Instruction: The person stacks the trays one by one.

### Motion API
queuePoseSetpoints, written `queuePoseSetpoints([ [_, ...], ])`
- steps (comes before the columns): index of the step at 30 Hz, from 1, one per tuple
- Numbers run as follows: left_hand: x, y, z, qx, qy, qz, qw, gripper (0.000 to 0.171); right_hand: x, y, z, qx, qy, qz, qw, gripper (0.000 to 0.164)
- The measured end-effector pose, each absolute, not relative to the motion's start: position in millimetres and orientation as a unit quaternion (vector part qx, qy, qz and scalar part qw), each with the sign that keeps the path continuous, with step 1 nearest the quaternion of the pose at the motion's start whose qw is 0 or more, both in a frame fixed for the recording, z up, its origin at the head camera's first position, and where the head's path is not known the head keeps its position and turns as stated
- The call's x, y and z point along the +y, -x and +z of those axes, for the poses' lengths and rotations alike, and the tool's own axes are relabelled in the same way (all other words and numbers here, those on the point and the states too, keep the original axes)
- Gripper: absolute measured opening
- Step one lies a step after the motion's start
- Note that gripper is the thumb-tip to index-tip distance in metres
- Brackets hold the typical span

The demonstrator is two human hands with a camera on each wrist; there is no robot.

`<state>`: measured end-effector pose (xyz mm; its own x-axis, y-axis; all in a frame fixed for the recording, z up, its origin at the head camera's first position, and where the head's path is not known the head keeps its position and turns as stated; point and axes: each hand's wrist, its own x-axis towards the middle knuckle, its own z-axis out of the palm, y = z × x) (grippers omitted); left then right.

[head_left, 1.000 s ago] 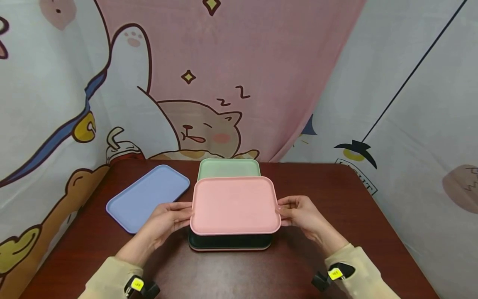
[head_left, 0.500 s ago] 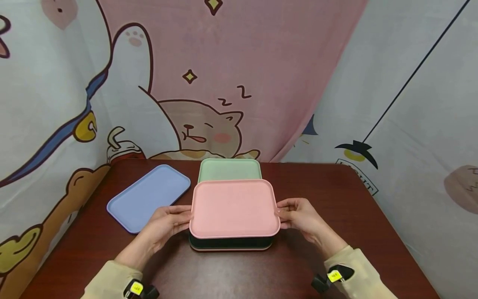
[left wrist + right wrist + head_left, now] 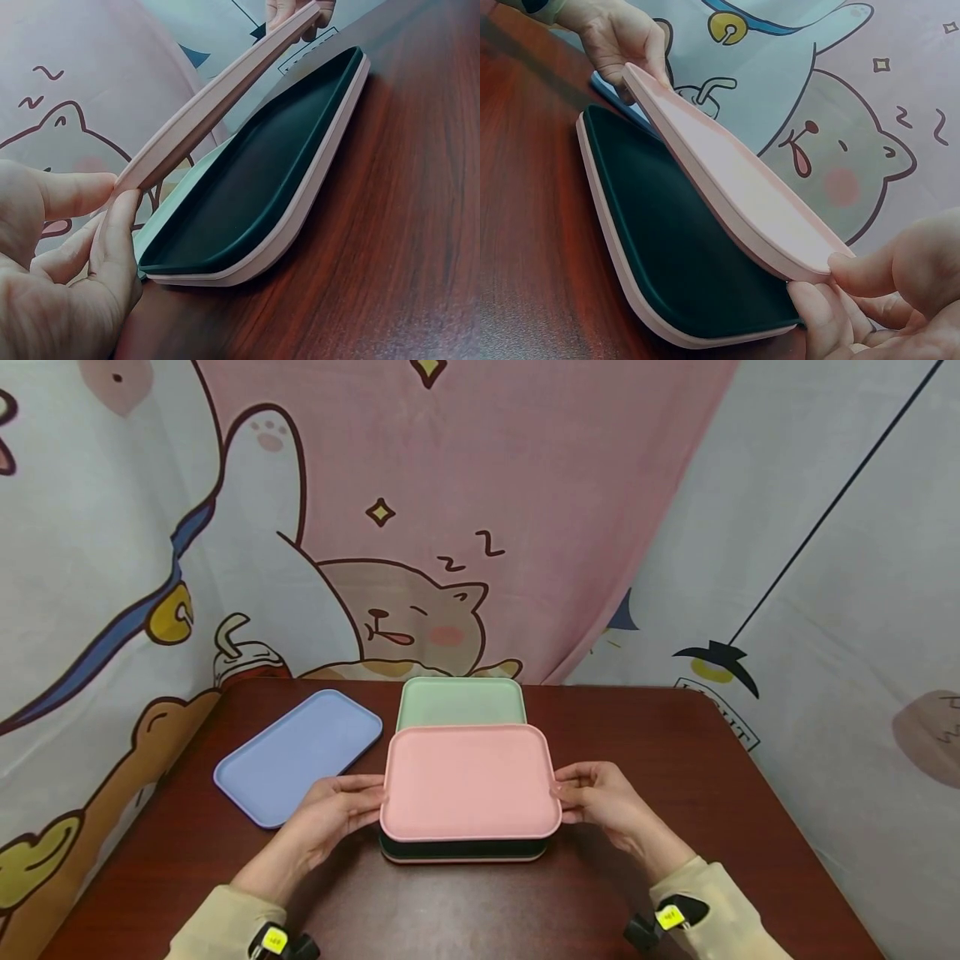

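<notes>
A pink tray [image 3: 471,783] is held by its two short ends above a dark green tray [image 3: 465,850]. My left hand [image 3: 333,818] pinches its left end between thumb and fingers. At the opposite end my right hand [image 3: 600,797] pinches the rim the same way. In the left wrist view the pink tray [image 3: 214,101] hangs tilted, apart from the dark green tray [image 3: 255,172] over most of its length. Under the dark green one lies another pale pink tray [image 3: 626,277], whose rim shows below it in the right wrist view.
Behind the held tray lies a light green tray [image 3: 461,702], partly covered from view. A blue tray [image 3: 297,758] rests at an angle on the left of the brown table [image 3: 675,743]. A printed cloth [image 3: 525,485] hangs behind the table's far edge.
Both hands have lowered the pink tray slightly toward me and the dark green tray, so less of the dark green shows in the head view. The blue and light green trays have stayed put.
</notes>
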<state>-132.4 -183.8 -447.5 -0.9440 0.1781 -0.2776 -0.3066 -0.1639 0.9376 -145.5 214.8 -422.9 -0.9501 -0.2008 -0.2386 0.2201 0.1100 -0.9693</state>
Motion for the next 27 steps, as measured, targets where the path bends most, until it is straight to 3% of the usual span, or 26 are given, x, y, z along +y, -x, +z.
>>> queuePoseSetpoints([
  [27, -189.5, 132.2, -462.9, 0.630, 0.042, 0.758, 0.163, 0.047, 209.1, 142.1, -442.9, 0.715, -0.009, -0.676, 0.178, 0.026],
])
